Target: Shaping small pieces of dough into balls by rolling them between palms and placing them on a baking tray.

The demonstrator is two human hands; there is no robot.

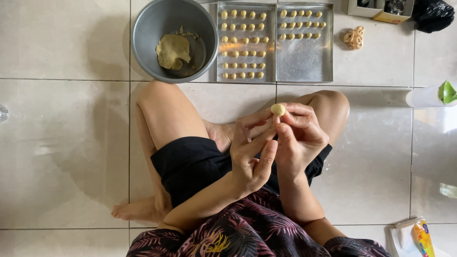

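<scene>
Head view: left hand (251, 150) and right hand (300, 138) pinch (seemingly fingertips only) dough ball (277, 110).

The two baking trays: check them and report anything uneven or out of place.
The right tray holds dough pieces only in its top rows, its lower part bare; the left tray is filled throughout. Nothing looks spilled or damaged.

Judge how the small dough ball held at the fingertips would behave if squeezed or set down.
The dough ball, pinched by both hands' fingers, looks soft and would probably dent under pressure. Being round, it may roll. It seems light.
</scene>
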